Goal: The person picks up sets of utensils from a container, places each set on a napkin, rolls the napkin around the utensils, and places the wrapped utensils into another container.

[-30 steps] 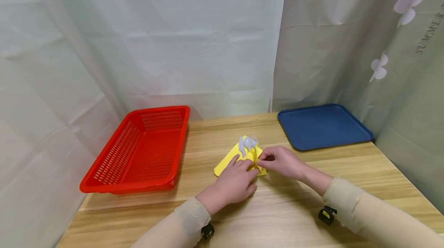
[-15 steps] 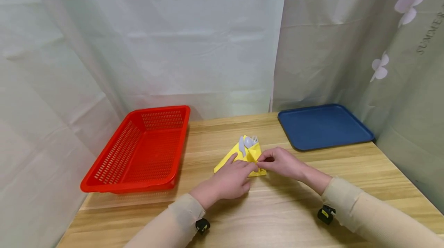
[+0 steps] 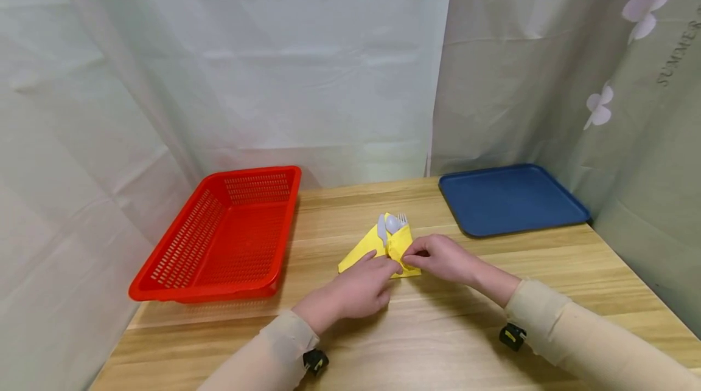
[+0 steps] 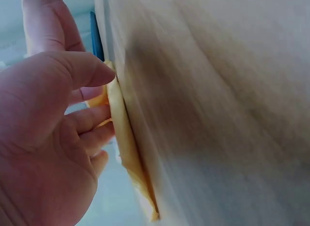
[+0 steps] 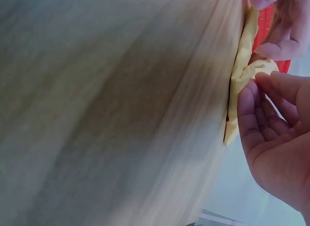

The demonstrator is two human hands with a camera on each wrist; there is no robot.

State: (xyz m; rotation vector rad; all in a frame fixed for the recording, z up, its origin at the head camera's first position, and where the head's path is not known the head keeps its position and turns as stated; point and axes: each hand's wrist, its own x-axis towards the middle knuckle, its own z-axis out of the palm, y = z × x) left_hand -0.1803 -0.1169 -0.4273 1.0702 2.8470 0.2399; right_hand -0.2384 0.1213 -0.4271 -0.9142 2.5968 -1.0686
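Napkin (image 3: 361, 250) looks half-folded: flap (image 3: 400, 241) over fork (image 3: 403, 219), right hand (image 3: 441, 258) pinching it, left hand (image 3: 358, 286) relaxed against it, knife (image 3: 381, 230) beyond uncovered

We see cutlery (image 3: 392, 224) on the napkin (image 3: 361, 250), the basket (image 3: 241, 236) at its nine o'clock, the tray (image 3: 512, 199) at two.

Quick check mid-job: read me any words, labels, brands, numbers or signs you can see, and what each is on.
"SUMMER", on the gray curtain at right; what follows is cut off at the frame edge.
Yellow mark on the black wrist device by the right sleeve: too small to read.
No readable text on the yellow napkin, cutlery, red basket or blue tray.
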